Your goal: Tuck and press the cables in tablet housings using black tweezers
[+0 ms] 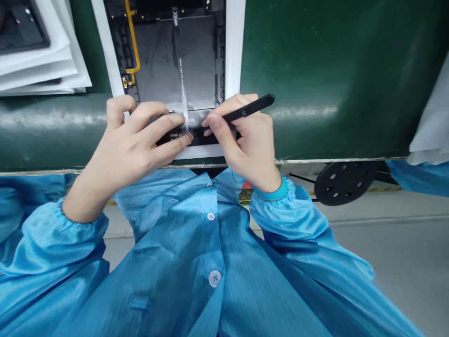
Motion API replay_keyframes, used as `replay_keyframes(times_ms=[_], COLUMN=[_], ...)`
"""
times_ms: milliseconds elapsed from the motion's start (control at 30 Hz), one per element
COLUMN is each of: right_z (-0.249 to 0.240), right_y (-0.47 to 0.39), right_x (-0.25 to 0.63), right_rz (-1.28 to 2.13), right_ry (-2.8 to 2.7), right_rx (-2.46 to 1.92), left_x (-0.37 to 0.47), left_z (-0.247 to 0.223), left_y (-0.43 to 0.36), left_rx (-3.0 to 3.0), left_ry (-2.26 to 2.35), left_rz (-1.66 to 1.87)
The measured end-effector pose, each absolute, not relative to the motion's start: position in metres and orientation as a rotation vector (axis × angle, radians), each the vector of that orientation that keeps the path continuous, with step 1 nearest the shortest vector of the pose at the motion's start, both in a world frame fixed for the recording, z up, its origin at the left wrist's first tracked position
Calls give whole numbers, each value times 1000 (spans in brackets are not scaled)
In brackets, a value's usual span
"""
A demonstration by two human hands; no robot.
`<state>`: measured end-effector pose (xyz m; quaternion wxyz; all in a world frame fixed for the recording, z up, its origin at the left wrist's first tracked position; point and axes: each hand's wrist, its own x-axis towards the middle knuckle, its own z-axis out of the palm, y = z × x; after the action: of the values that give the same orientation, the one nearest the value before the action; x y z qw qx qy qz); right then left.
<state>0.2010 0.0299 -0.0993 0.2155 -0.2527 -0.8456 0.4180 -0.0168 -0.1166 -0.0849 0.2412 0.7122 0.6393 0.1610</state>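
An opened flat black device (pixel 157 61) lies on a white sheet (pixel 235 47), with a silvery ribbon cable (pixel 181 79) running down its middle and an orange flex cable (pixel 134 42) along its left side. My left hand (pixel 136 135) rests over the lower left of the device, fingers spread, two fingertips by the cable's lower end. In my right hand (pixel 249 135) is a slim black pen-like tool (pixel 249 108), pinched between thumb and fingers. Its handle points up and right, and its tip is hidden near the device's lower edge.
Stacked white sheets (pixel 52 61) with a dark device (pixel 23 25) on top lie at the upper left of the green mat (pixel 333 84). White material (pixel 433 117) hangs at the right edge. Below the table edge is a black perforated disc (pixel 345 182).
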Motion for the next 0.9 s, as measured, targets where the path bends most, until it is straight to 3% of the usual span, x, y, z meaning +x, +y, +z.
replay_keyframes(times_ms=[900], right_z=[-97], right_y=[30], right_x=[198], right_rz=[1068], right_ry=[-2361], right_rx=[-609], left_x=[-37], left_z=[-96], left_y=[-107], left_rx=[2310], left_ry=[1573], left_rz=[341])
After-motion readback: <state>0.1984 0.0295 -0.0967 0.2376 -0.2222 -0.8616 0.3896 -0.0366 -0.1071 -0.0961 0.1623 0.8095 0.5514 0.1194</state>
